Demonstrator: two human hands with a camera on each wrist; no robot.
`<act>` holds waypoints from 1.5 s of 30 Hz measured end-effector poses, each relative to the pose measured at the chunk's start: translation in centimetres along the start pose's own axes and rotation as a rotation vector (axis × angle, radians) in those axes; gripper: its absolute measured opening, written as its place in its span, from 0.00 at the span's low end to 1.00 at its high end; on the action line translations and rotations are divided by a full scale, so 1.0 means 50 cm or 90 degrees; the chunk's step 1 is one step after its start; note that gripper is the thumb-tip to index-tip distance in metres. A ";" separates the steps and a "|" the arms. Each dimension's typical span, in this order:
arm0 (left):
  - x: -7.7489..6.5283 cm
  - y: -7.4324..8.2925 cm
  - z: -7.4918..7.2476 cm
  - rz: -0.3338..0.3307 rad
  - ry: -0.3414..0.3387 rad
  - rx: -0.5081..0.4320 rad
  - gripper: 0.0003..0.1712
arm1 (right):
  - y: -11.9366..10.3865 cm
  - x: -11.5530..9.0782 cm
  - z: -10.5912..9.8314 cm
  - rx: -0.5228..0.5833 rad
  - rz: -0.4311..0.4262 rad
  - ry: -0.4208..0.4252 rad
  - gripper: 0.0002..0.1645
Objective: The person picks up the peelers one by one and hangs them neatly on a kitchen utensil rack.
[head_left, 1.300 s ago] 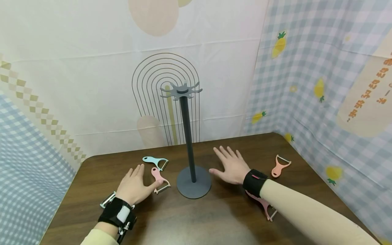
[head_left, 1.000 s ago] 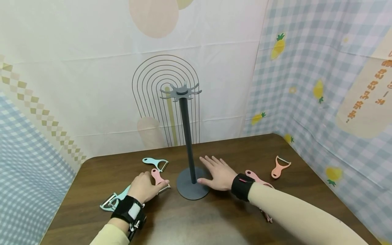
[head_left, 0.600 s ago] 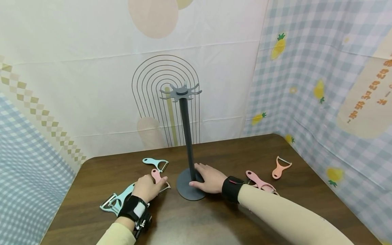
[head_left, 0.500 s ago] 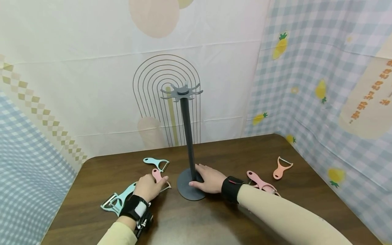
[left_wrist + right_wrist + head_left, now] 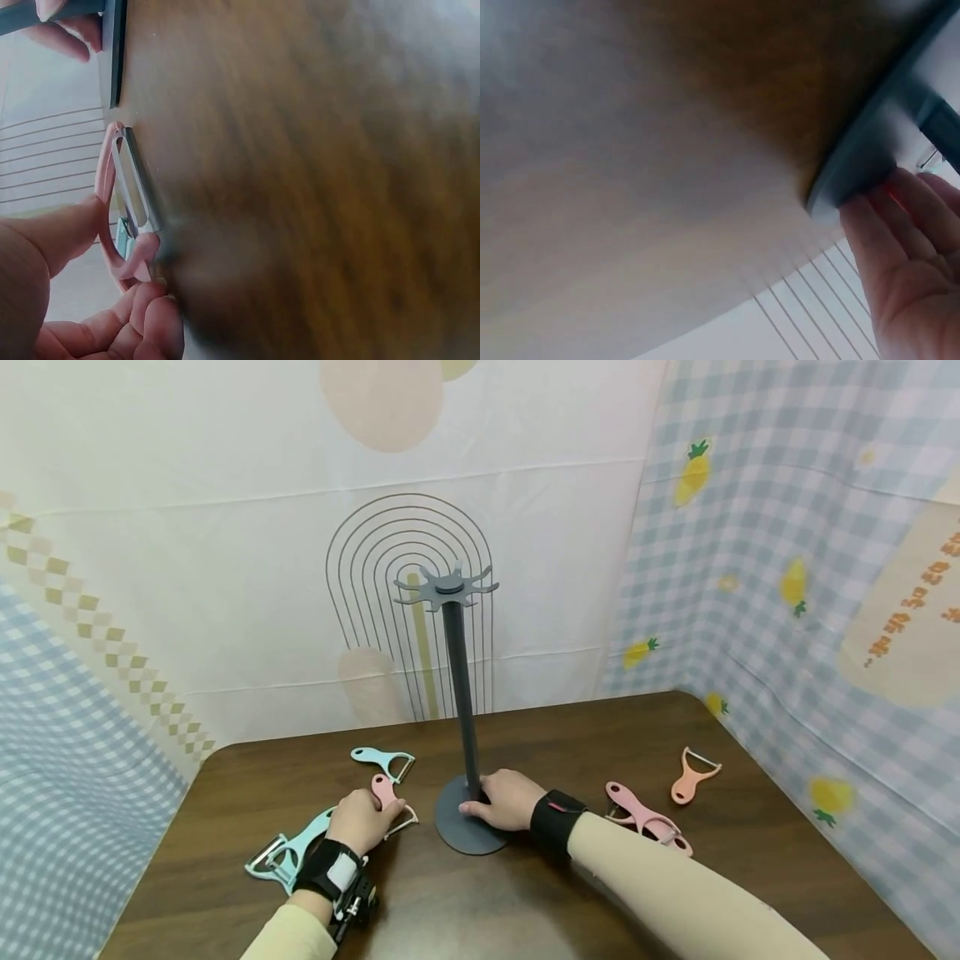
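Observation:
A dark grey utensil stand [image 5: 462,693] rises mid-table, its ring of hooks bare. My right hand [image 5: 510,800] grips it low down, thumb on the round base [image 5: 465,837] and curled fingers beside the pole. The right wrist view has those fingers [image 5: 907,225] right at the base. To the left, my left hand [image 5: 362,820] pinches a pink peeler [image 5: 384,790] and covers its middle. In the left wrist view its thumb is against the peeler's pink frame [image 5: 105,180], fingertips [image 5: 161,319] on the other side. A light blue peeler [image 5: 381,756] lies just behind that hand.
Left of my left wrist lies a light blue tool [image 5: 296,847] with a silver blade. A pink tool [image 5: 637,810] with metal parts is beyond my right wrist, and an orange peeler [image 5: 684,785] sits farther right. Patterned cloth [image 5: 225,610] hangs behind the wooden table [image 5: 442,910].
My right hand has moved left from beside the stand onto its base and curled its fingers. My left hand has shifted right, its fingers now bent at the pink peeler.

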State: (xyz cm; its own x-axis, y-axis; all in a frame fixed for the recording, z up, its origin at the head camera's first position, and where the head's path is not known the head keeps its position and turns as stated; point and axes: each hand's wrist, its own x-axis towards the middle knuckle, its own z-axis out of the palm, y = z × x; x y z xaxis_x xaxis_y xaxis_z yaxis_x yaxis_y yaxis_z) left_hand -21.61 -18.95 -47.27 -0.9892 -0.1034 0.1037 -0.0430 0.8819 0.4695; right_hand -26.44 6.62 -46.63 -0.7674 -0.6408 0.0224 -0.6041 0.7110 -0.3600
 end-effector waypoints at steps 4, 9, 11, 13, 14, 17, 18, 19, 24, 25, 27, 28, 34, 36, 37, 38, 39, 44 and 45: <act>0.000 0.000 -0.001 -0.001 -0.003 -0.015 0.31 | -0.004 0.002 -0.004 -0.024 0.005 0.007 0.27; 0.003 0.003 -0.009 -0.017 -0.031 -0.033 0.30 | -0.006 0.002 -0.002 -0.030 0.005 0.023 0.25; 0.003 0.001 -0.011 -0.025 -0.050 -0.040 0.30 | -0.006 0.003 0.001 -0.034 0.002 0.024 0.24; 0.001 -0.001 -0.013 -0.030 -0.068 -0.054 0.28 | -0.004 0.004 0.004 -0.037 0.001 0.023 0.24; -0.001 -0.002 -0.015 -0.032 -0.078 -0.063 0.27 | -0.002 0.004 0.006 -0.041 0.001 0.022 0.24; -0.003 -0.007 -0.017 -0.029 -0.097 -0.091 0.24 | 0.003 0.004 0.009 -0.046 0.010 0.019 0.25; -0.004 -0.009 -0.018 -0.027 -0.102 -0.101 0.23 | 0.004 0.004 0.009 -0.043 0.014 0.017 0.25; -0.005 -0.011 -0.020 -0.023 -0.107 -0.110 0.22 | 0.004 0.003 0.009 -0.041 0.018 0.015 0.25; -0.007 -0.019 -0.029 -0.007 -0.130 -0.159 0.18 | 0.003 0.001 0.005 -0.035 0.020 0.011 0.24; -0.008 -0.021 -0.032 -0.005 -0.135 -0.171 0.17 | 0.002 0.001 0.004 -0.037 0.016 0.012 0.24; -0.009 -0.023 -0.037 0.007 -0.145 -0.193 0.15 | 0.001 0.001 0.005 -0.034 0.010 0.014 0.24; -0.010 -0.024 -0.039 0.014 -0.152 -0.204 0.15 | 0.001 0.001 0.005 -0.035 0.009 0.015 0.23; -0.001 -0.018 -0.051 0.049 -0.173 -0.279 0.11 | 0.002 0.004 0.013 -0.048 0.003 0.026 0.23; 0.005 -0.012 -0.057 0.064 -0.161 -0.301 0.09 | 0.001 0.004 0.014 -0.046 0.002 0.027 0.22; 0.009 -0.008 -0.061 0.075 -0.150 -0.303 0.09 | 0.000 0.004 0.013 -0.044 0.001 0.027 0.22; 0.013 -0.003 -0.065 0.085 -0.140 -0.303 0.09 | -0.001 0.003 0.012 -0.039 0.002 0.025 0.22; 0.018 0.003 -0.070 0.102 -0.129 -0.299 0.09 | -0.002 0.003 0.010 -0.035 0.005 0.023 0.21; 0.039 0.046 -0.097 0.165 -0.057 -0.282 0.08 | -0.008 0.000 0.004 -0.021 0.017 0.016 0.21; 0.043 0.057 -0.104 0.178 -0.041 -0.282 0.08 | -0.009 0.000 0.003 -0.021 0.016 0.017 0.21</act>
State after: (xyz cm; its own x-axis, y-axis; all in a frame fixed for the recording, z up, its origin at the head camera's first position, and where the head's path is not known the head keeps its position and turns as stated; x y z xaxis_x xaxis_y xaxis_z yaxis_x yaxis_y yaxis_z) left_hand -23.14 -19.03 -41.15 -0.9618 0.1478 0.2305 0.2727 0.5920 0.7584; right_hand -26.12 6.27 -46.60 -0.7878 -0.6148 0.0381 -0.5907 0.7364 -0.3300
